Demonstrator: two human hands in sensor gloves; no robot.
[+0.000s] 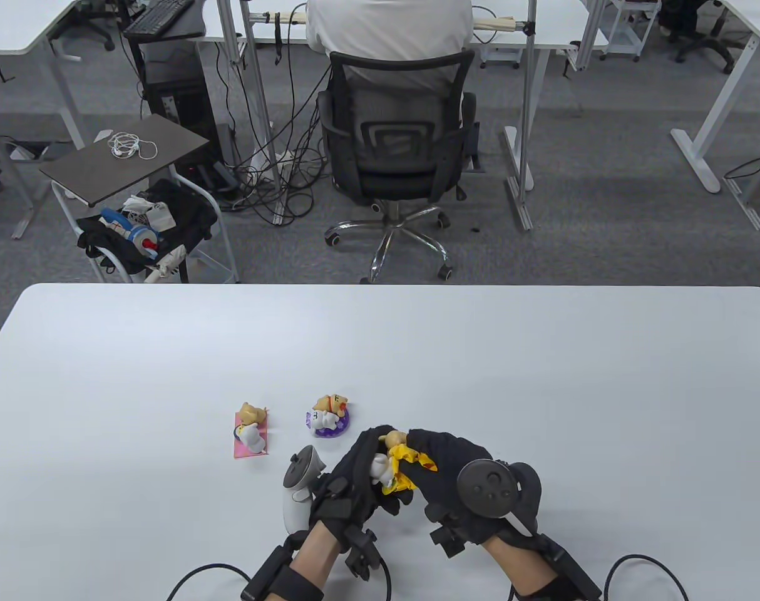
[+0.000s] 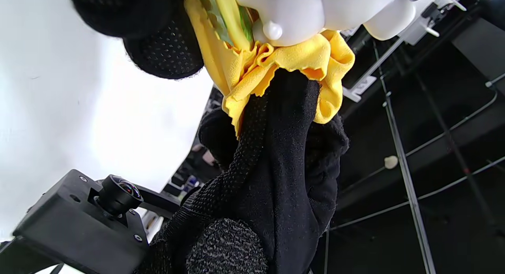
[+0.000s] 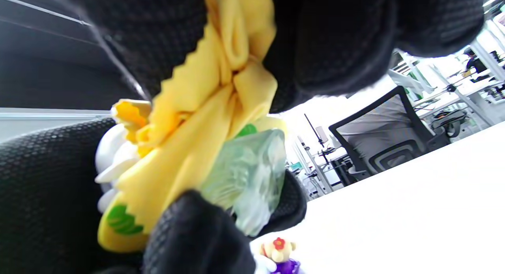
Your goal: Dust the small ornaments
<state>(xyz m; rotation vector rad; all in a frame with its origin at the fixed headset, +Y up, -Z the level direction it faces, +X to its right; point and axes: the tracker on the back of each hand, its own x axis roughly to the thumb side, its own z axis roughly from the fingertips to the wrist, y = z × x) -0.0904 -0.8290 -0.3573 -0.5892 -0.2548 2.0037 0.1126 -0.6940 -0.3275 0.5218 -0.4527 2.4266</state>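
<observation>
My left hand (image 1: 355, 476) grips a small white and tan ornament (image 1: 383, 466) above the table's near edge. Its white body (image 2: 315, 9) and pale green clear base (image 3: 244, 175) show in the wrist views. My right hand (image 1: 446, 469) pinches a yellow cloth (image 1: 411, 460) and presses it against that ornament. The cloth (image 2: 276, 60) bunches under the figure, and its folds (image 3: 205, 120) cover most of the figure in the right wrist view. Two more ornaments stand on the table: one on a pink base (image 1: 251, 429) and one on a purple base (image 1: 328, 415).
The white table (image 1: 543, 388) stretches far and wide around the hands. Beyond its far edge stand a black office chair (image 1: 395, 156) with a seated person, a small cart (image 1: 136, 206) and other desks.
</observation>
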